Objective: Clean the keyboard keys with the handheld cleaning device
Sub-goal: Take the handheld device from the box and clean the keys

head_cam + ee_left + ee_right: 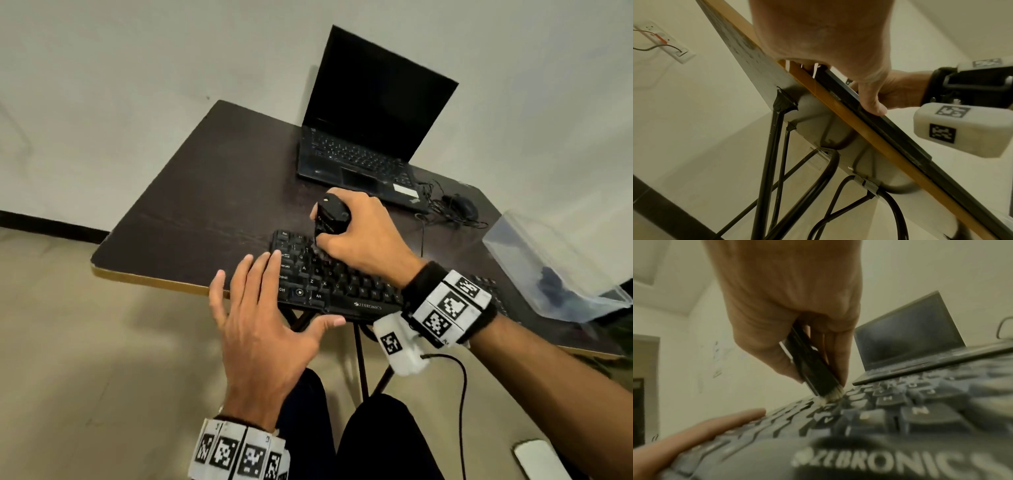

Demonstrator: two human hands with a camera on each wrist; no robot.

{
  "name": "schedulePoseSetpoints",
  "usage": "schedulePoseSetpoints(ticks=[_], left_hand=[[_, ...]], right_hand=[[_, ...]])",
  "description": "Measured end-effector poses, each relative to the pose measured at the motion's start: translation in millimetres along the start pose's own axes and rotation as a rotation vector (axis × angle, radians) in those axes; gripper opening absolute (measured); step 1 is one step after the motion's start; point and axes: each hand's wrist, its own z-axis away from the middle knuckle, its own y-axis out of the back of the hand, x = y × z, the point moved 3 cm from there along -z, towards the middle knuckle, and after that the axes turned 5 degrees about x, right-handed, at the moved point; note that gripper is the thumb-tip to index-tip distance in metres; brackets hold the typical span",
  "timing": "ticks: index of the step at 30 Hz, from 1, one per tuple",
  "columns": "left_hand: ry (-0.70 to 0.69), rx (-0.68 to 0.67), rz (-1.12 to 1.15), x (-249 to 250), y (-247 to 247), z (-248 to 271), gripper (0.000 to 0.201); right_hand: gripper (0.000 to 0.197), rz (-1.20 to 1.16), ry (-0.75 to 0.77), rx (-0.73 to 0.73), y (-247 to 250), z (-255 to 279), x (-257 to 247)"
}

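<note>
Gripping the cleaning device [330, 215] on keyboard [337, 279], right hand [359, 236]; left hand [263, 320] flat, fingers straight.

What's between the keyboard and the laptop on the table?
Just bare dark table between the keyboard and the laptop, apart from the right hand holding the cleaning device there, head view.

The black keyboard [329, 274] carried the white brand name "ZEBRONICS" on its front edge. Its keycaps showed readable legends: "Ctrl", "Shift", "Alt", and the letters "Z", "X", "A". Text on the other items was too small to read.
</note>
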Motion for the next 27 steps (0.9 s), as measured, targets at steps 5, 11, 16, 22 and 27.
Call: schedulePoseSetpoints(ticks=[5,11,16,22,27], left_hand=[[-0.007,-0.001,0.012,-0.4,-0.8,0.0,0.113],[-0.025,-0.039,-0.012,1.2,-1.8,-1.0,0.113],[-0.046,-0.048,-0.041,2.5,-1.3,-0.8,0.111],[-0.031,-0.067,-0.074,3.5,-0.8,0.5,0.113],[-0.012,-0.094,-0.071,2.8,-3.0,0.0,0.115]], right_hand=[[0.022,-0.021,0.104,-0.068,-1.0,-19.2,-28.5],[0.023,0.031,0.228,-0.166,-29.4,-44.5,-43.9],[0.022,0.039,0.176,-0.166,-9.4,-35.5,-10.7],[0.026,0.034,0.061,-0.138,43.9,-1.6,63.5],[0.028,-0.046,-0.061,-0.094,83.4,20.4,117.2]])
